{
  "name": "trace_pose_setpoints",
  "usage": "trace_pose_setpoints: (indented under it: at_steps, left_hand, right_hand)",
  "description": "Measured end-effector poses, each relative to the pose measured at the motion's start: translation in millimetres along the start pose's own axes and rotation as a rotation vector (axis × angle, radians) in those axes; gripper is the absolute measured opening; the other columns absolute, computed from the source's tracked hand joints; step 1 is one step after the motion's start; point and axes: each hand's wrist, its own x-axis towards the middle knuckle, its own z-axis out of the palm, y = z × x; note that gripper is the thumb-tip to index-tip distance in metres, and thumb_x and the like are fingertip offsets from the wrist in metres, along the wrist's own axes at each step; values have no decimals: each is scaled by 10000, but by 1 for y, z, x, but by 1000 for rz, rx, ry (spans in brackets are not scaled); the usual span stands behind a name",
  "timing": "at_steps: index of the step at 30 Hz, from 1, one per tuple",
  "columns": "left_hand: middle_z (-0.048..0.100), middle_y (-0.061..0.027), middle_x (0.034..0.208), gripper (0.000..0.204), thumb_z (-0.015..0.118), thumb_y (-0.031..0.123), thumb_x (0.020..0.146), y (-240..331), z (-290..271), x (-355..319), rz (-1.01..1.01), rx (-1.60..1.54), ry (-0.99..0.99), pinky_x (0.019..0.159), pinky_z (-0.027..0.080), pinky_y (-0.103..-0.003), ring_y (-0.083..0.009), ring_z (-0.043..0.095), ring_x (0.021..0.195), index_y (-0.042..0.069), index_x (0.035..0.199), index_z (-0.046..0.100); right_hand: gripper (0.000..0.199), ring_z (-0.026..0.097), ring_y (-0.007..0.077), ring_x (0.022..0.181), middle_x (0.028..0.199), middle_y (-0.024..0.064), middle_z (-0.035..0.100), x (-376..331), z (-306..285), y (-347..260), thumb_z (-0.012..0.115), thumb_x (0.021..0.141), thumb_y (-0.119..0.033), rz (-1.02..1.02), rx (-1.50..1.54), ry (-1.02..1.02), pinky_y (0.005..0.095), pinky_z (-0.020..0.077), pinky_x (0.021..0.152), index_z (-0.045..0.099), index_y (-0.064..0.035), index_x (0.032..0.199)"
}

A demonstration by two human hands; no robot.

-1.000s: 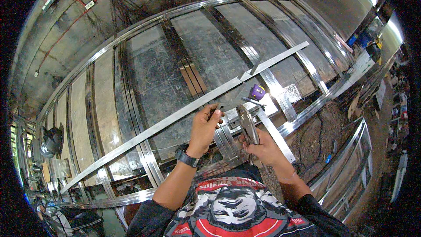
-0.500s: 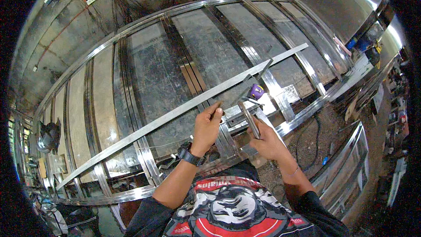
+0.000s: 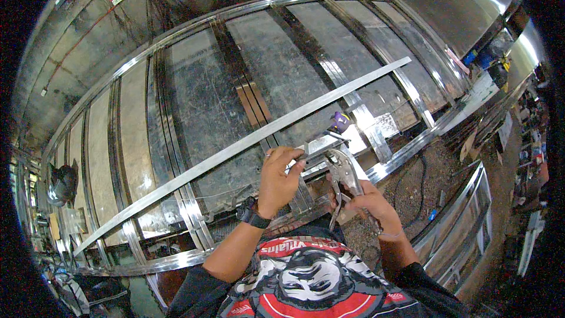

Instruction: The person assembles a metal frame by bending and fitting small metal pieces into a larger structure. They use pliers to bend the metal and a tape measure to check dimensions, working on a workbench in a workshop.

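My right hand (image 3: 369, 201) is wrapped around a pair of locking pliers (image 3: 346, 172). Their jaws point up and away from me, and the handles spread below my fingers. To the left, my left hand (image 3: 281, 178) pinches a small grey metal piece (image 3: 303, 153), partly hidden by the fingers. Just beyond both hands lie short bright metal bars (image 3: 321, 144) on the frame. A purple tape measure (image 3: 339, 121) sits a little farther off. One long metal bar (image 3: 247, 144) rests diagonally across the large metal frame (image 3: 188, 212).
A dark helmet-like object (image 3: 62, 184) is at the far left of the frame. Another metal frame (image 3: 456, 224) leans at the lower right, near a black cable (image 3: 421, 200) on the floor. Large sheet metal (image 3: 444, 0) stands at the back right.
The locking pliers have turned in my right hand, so their jaws and spread handles now show. My left hand has moved slightly down, its fingers now over the small metal piece.
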Motion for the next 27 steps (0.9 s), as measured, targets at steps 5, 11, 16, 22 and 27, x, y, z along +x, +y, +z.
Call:
trace_pose_setpoints:
  at_steps: [5, 11, 16, 22, 27]
  left_hand:
    - [657, -138, 1019, 222, 732, 60, 802, 15, -4, -4, 200, 313, 23, 814, 514, -443, -351, 613, 963, 63, 1022, 704]
    - [643, -143, 1035, 258, 708, -9, 775, 7, 8, -12, 154, 279, 9, 811, 520, -452, -369, 606, 971, 67, 1021, 699]
    - [629, -162, 1073, 289, 708, -14, 783, 9, 10, -10, 107, 243, 7, 831, 516, -451, -386, 605, 983, 57, 1063, 690]
    - [623, -175, 1061, 304, 721, 20, 799, 14, 10, -10, 28, 132, -2, 866, 507, -451, -399, 603, 995, 46, 1100, 686]
    - [618, -181, 1042, 303, 708, 9, 796, 17, 7, -10, -32, 94, -32, 840, 512, -448, -385, 615, 983, 35, 1098, 705]
  right_hand:
    - [561, 657, 188, 968, 1070, 91, 680, -5, -6, 4, 673, 723, -79, -13, -113, 46, 335, 513, 895, 588, 19, 1268]
    - [576, 566, 163, 900, 979, 44, 592, -7, 17, -18, 642, 733, -84, -139, -616, 164, 317, 486, 809, 562, 17, 1295]
    - [817, 575, 455, 1097, 1182, 279, 586, 1, 23, -23, 623, 753, -113, -122, -969, 185, 467, 473, 976, 368, 25, 1516]
    - [881, 525, 516, 1215, 1297, 343, 538, 8, 17, -6, 632, 746, -116, -168, -988, 184, 499, 428, 1068, 302, 18, 1552]
    - [880, 523, 533, 1201, 1274, 366, 541, 11, 20, 0, 643, 742, -107, -167, -991, 207, 514, 437, 1054, 310, 17, 1548]
